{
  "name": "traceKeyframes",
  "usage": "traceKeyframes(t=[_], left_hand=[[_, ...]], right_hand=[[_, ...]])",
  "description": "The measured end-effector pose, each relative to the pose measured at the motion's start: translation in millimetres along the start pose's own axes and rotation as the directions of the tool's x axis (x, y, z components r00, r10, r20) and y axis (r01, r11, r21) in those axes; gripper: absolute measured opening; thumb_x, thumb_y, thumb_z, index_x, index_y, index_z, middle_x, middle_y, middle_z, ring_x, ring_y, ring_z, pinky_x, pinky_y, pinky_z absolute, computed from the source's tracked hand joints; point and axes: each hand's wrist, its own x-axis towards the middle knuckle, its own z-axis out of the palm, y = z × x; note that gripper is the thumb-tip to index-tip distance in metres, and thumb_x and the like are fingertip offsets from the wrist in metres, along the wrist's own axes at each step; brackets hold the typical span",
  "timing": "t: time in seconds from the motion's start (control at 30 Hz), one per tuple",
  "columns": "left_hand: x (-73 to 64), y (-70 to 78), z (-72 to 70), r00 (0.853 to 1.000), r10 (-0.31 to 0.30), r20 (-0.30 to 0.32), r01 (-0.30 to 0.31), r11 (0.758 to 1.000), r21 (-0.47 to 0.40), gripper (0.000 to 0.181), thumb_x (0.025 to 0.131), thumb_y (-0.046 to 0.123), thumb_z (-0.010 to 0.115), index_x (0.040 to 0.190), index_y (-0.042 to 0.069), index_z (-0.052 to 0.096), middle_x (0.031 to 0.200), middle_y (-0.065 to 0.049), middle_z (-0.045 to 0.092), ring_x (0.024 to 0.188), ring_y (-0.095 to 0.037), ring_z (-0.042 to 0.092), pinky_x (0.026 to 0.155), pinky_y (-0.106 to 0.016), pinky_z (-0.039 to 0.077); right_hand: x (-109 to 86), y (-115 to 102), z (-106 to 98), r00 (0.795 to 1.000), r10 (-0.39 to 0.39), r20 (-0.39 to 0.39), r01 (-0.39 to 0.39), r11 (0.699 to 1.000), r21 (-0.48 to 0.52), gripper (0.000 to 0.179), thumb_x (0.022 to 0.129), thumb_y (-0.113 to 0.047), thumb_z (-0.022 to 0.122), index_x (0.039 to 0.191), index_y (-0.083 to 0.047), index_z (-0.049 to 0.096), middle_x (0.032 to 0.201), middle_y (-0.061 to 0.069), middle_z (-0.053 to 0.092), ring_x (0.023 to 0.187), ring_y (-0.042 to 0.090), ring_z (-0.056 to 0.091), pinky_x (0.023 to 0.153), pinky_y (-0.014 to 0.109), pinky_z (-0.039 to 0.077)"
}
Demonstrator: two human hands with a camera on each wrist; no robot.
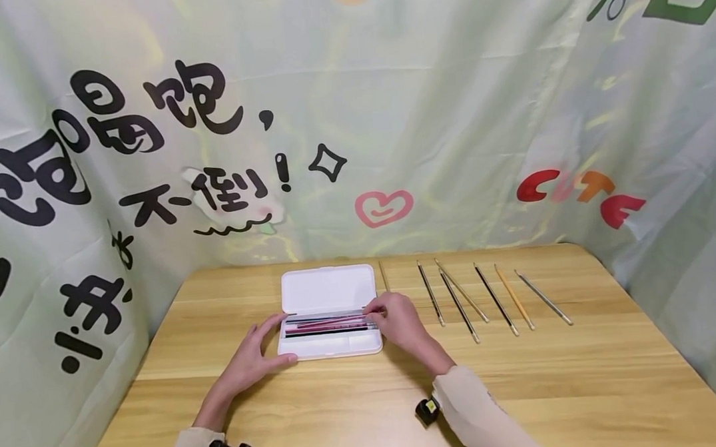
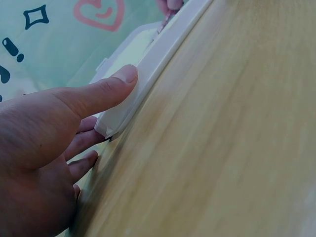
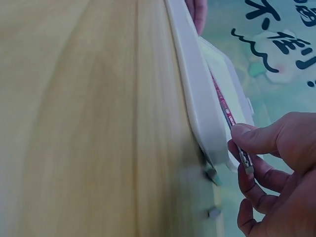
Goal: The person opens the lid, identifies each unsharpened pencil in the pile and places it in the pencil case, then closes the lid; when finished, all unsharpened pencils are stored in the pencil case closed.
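Observation:
A white pencil case (image 1: 330, 347) lies with its lid (image 1: 327, 289) raised toward the back. Several pencils (image 1: 326, 329), dark and maroon, lie lengthwise inside it. My left hand (image 1: 254, 360) grips the left end of the case, thumb at the front corner and fingers spread around the side toward the hinge. At the right end, my right hand (image 1: 400, 323) pinches a maroon pencil (image 3: 224, 106) near its eraser end between thumb and fingers. The rest of that pencil reaches into the case. In the right wrist view its eraser tip pokes out below the thumb.
Right of the case, several loose pencils lie spread on the wooden table (image 1: 521, 390), among them a black one (image 1: 496, 300), a yellow one (image 1: 514, 298) and a grey one (image 1: 544, 298). Another pencil (image 1: 384, 276) lies just behind my right hand. A printed curtain (image 1: 450, 133) surrounds the table.

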Motion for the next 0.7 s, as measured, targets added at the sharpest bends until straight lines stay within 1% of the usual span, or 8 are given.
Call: traceKeyframes(t=[0.1, 0.17, 0.2, 0.33, 0.43, 0.53, 0.63, 0.7], left_hand=[[-0.6, -0.3, 0.0, 1.000, -0.006, -0.003, 0.006, 1.000, -0.003, 0.088, 0.081, 0.038, 0.088, 0.155, 0.018, 0.045, 0.159, -0.016, 0.042, 0.148, -0.052, 0.026, 0.117, -0.073, 0.007], [-0.1, -0.2, 0.3, 1.000, 0.000, -0.004, 0.000, 1.000, 0.001, 0.088, 0.081, 0.038, 0.088, 0.155, 0.018, 0.045, 0.159, -0.016, 0.042, 0.147, -0.051, 0.027, 0.117, -0.073, 0.007], [0.5, -0.1, 0.6, 1.000, 0.004, -0.004, -0.004, 1.000, 0.006, 0.088, 0.081, 0.039, 0.088, 0.155, 0.018, 0.045, 0.159, -0.016, 0.043, 0.147, -0.051, 0.028, 0.118, -0.073, 0.007], [2.8, -0.8, 1.9, 1.000, 0.019, -0.006, -0.019, 1.000, 0.024, 0.087, 0.081, 0.039, 0.088, 0.154, 0.016, 0.046, 0.158, -0.018, 0.044, 0.146, -0.051, 0.031, 0.118, -0.072, 0.007], [3.1, -0.8, 2.2, 1.000, 0.015, -0.005, -0.015, 0.999, 0.028, 0.087, 0.081, 0.040, 0.088, 0.154, 0.017, 0.046, 0.158, -0.018, 0.043, 0.146, -0.053, 0.029, 0.118, -0.072, 0.007], [2.4, -0.7, 1.9, 1.000, 0.011, -0.007, -0.011, 1.000, 0.026, 0.086, 0.081, 0.038, 0.088, 0.153, 0.017, 0.047, 0.158, -0.018, 0.043, 0.146, -0.054, 0.028, 0.116, -0.074, 0.008], [1.5, -0.9, 1.2, 1.000, 0.004, -0.006, -0.004, 1.000, 0.024, 0.085, 0.081, 0.038, 0.088, 0.153, 0.018, 0.047, 0.158, -0.018, 0.043, 0.146, -0.055, 0.026, 0.115, -0.076, 0.009], [1.2, -1.5, 1.2, 1.000, 0.000, -0.003, 0.000, 1.000, 0.026, 0.086, 0.081, 0.038, 0.088, 0.153, 0.018, 0.047, 0.158, -0.018, 0.043, 0.146, -0.055, 0.027, 0.115, -0.076, 0.009]], right_hand=[[5.5, -3.0, 7.0, 0.999, -0.020, 0.033, 0.021, 0.999, -0.024, 0.006, 0.089, -0.001, 0.078, 0.090, -0.006, 0.081, 0.090, 0.003, 0.075, 0.087, 0.021, 0.068, 0.082, 0.040, 0.057], [8.3, -4.7, 10.9, 0.999, -0.024, 0.041, 0.026, 0.999, -0.040, 0.006, 0.089, -0.001, 0.079, 0.089, -0.007, 0.081, 0.089, 0.002, 0.076, 0.088, 0.022, 0.068, 0.095, 0.048, 0.053], [9.5, -5.1, 12.7, 0.999, -0.023, 0.043, 0.025, 0.998, -0.056, 0.006, 0.088, -0.002, 0.079, 0.089, -0.008, 0.082, 0.088, 0.002, 0.076, 0.088, 0.022, 0.068, 0.099, 0.050, 0.050], [11.4, -6.4, 16.8, 0.999, 0.001, 0.053, 0.003, 0.997, -0.082, 0.007, 0.087, -0.002, 0.080, 0.089, -0.009, 0.081, 0.086, 0.000, 0.077, 0.085, 0.020, 0.066, 0.105, 0.054, 0.042], [11.3, -7.5, 16.3, 0.998, 0.021, 0.064, -0.018, 0.999, -0.051, 0.007, 0.087, -0.001, 0.080, 0.090, -0.008, 0.081, 0.086, 0.001, 0.076, 0.083, 0.018, 0.064, 0.093, 0.047, 0.048], [10.1, -8.2, 13.5, 0.996, 0.042, 0.073, -0.043, 0.999, 0.006, 0.008, 0.088, 0.000, 0.079, 0.093, -0.006, 0.079, 0.087, 0.001, 0.075, 0.081, 0.014, 0.064, 0.083, 0.036, 0.055], [8.1, -7.2, 8.9, 0.996, 0.052, 0.071, -0.056, 0.996, 0.065, 0.008, 0.090, 0.000, 0.077, 0.097, -0.004, 0.078, 0.088, 0.000, 0.073, 0.079, 0.013, 0.063, 0.069, 0.027, 0.056], [6.1, -6.0, 4.3, 0.997, 0.055, 0.053, -0.060, 0.993, 0.106, 0.008, 0.090, 0.000, 0.076, 0.098, -0.003, 0.077, 0.087, 0.000, 0.072, 0.078, 0.013, 0.062, 0.065, 0.024, 0.055]])
